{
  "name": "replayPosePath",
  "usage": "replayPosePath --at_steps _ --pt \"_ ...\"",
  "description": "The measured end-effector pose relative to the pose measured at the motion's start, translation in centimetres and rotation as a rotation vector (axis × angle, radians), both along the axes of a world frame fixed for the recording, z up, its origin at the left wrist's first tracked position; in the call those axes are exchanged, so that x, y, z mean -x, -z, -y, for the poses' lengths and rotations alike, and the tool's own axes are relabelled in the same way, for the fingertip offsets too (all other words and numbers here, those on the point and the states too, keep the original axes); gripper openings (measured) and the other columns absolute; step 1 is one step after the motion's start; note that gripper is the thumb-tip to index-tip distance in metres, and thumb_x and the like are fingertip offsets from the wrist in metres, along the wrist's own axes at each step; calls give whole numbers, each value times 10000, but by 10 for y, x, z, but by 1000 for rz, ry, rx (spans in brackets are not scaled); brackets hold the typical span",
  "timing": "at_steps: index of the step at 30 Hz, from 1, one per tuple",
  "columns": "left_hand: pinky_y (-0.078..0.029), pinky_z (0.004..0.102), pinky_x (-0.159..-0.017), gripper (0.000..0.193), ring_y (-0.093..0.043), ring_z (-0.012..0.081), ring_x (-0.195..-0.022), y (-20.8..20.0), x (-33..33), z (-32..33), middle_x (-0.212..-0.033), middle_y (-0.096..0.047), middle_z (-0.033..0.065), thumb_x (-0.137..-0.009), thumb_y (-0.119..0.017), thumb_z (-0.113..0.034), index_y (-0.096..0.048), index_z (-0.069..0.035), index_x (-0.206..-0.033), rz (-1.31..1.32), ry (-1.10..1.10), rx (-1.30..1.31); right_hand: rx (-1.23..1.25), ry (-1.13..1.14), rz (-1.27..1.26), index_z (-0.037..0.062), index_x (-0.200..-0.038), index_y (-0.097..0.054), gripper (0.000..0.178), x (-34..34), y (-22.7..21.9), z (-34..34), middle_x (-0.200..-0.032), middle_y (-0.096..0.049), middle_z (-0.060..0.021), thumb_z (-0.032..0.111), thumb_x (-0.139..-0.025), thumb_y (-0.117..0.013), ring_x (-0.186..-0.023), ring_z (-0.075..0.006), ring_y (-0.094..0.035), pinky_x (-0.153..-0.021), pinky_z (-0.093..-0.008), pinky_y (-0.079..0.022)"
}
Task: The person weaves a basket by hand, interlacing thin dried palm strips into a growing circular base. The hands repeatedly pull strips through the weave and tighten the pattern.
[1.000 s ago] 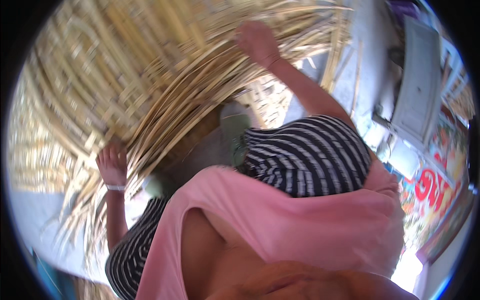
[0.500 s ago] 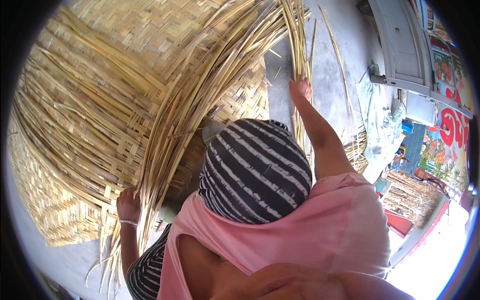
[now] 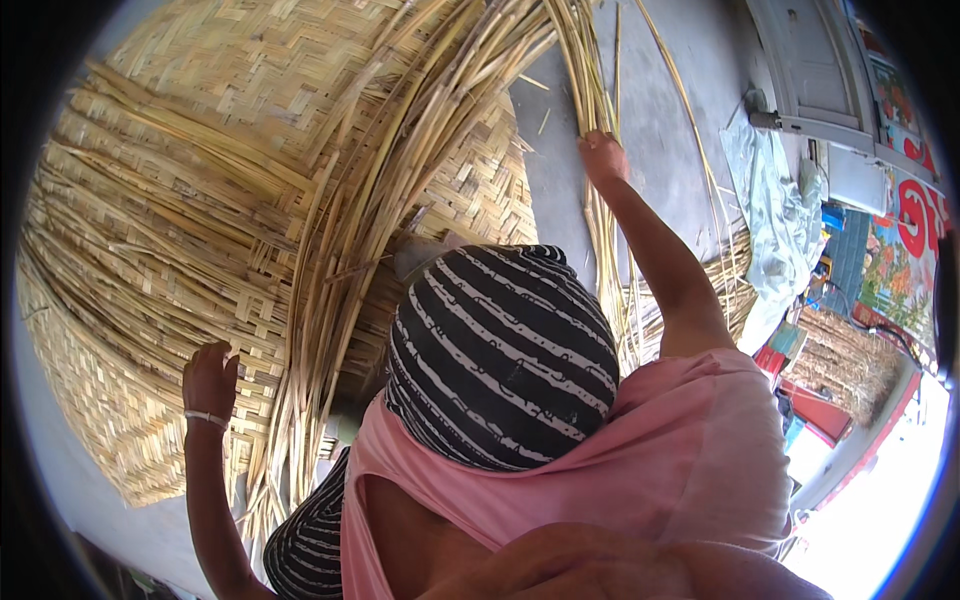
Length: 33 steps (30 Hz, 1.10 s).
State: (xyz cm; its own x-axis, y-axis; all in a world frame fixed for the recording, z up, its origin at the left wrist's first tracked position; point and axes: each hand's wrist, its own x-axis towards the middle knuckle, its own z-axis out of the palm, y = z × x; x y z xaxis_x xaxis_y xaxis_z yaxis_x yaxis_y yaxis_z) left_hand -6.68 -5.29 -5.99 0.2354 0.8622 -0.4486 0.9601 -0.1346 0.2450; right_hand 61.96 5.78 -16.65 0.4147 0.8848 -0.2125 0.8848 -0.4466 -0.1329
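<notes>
A large woven mat [image 3: 280, 50] spreads on the left, with long tan reed or cane strips [image 3: 150, 220] lying across it. My left hand [image 3: 210, 382], a white bangle at its wrist, is over the near part of the mat. Its thumb stands apart from the fingers, and I see nothing held. A thick bundle of strips [image 3: 335, 240] curves over the mat beside it. To the right, my right hand [image 3: 604, 160] is closed around a narrower bundle of strips [image 3: 592, 80] beside the mat's edge. My knees, under dark striped cloth, hide part of the mat.
Grey floor [image 3: 650, 90] lies right of the mat, with a loose strip [image 3: 685, 110] on it. More strips [image 3: 735, 285] lie near clear plastic sheeting [image 3: 775, 220]. A grey metal frame [image 3: 830, 70] and a brown straw-like heap [image 3: 845, 355] are farther right.
My left hand has come away from the thick bundle and moved left and up over the mat. My right hand still grips its bundle, slightly farther forward in the view.
</notes>
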Motion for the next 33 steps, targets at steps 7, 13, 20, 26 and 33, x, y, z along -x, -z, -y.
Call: replayPosePath --at_steps 7,13,20,26,33 --pt "-507 450 -831 235 -635 353 -934 32 -62 12 -1005 -671 161 -836 -704 -194 -667 -40 -1009 120 92 136 185 99 -162 157 -1079 -641 324 18 13 29 -1041 -687 -171 422 -913 -554 -994 -389 -644 -848 -468 -505" --pt "-506 448 -811 242 -637 344 -922 44 -51 47 -974 -665 154 -851 -687 -218 -664 -52 -1026 115 109 218 -35 207 -44 181 -1109 -646 381 -16 26 29 -1109 -673 -159 466 -927 -471 -1038 -392 -625 -882 -485 -497" --pt "-503 453 -803 231 -633 340 -915 43 -61 37 -970 -662 152 -856 -680 -229 -665 -62 -1015 96 135 215 151 348 150 215 -1160 -668 363 -71 33 31 -1175 -670 -124 431 -893 -550 -1118 -317 -623 -927 -442 -492" --pt "-502 449 -798 230 -630 334 -908 42 -66 24 -956 -662 140 -856 -682 -243 -669 -73 -1010 49 155 200 48 357 -49 156 -1090 -680 400 -107 62 49 -1010 -698 -130 479 -891 -555 -955 -304 -654 -810 -417 -505" --pt "-501 450 -806 231 -629 337 -917 34 -62 25 -961 -664 143 -855 -683 -247 -672 -74 -1007 -26 115 234 -95 591 -85 120 -1009 -692 411 -181 55 88 -921 -721 -144 480 -891 -534 -897 -369 -673 -819 -450 -508"
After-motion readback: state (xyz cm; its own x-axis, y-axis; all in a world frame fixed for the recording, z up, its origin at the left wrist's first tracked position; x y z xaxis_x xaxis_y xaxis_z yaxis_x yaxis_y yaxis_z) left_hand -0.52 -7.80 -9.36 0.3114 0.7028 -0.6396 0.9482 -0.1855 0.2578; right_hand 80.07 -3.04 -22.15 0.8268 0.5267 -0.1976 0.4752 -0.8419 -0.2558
